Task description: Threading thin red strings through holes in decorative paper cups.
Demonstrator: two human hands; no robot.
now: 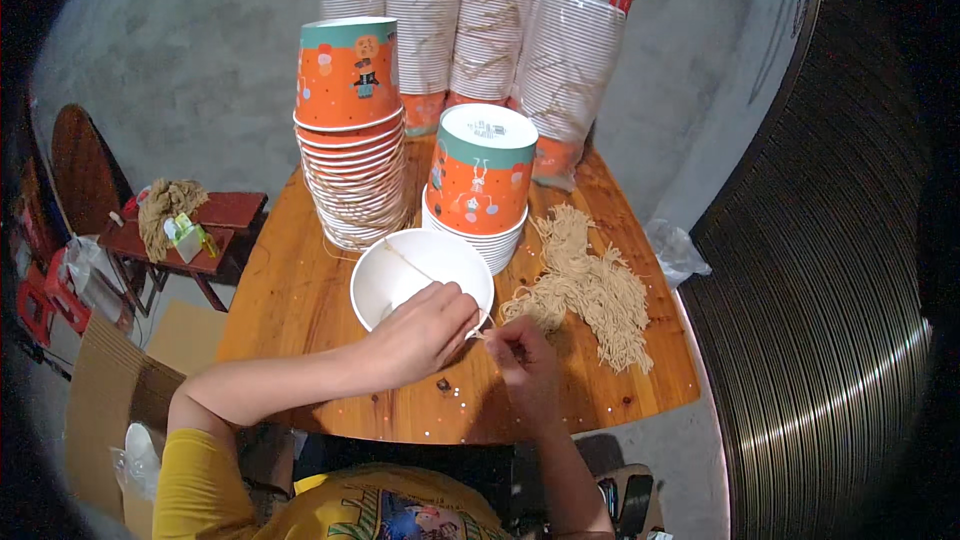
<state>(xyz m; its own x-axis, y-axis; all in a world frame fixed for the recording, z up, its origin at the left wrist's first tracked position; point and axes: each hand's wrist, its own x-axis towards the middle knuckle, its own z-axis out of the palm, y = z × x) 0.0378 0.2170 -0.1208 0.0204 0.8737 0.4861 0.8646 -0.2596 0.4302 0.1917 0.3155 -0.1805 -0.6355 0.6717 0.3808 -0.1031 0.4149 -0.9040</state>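
A white-lined paper tub (375,280) lies tipped on the wooden table in front of me, its round mouth facing me. A thin tan string (408,261) crosses the mouth from the far rim toward my left hand (425,332). That hand reaches over the near rim with its fingers closed, pinching string there. Just to its right, my right hand (522,365) pinches string between thumb and fingertips at the rim's right side. The exact loop between the fingers is too small to make out. A loose heap of tan strings (600,295) lies right of the tub.
Behind the tub stand a tall stack of string-wound orange tubs (350,140) and a shorter upside-down stack (482,175). Plastic-wrapped tub stacks (570,70) line the table's (290,380) far edge. A red bench (225,210) holds more string (165,212); a ribbed shutter (820,310) rises right.
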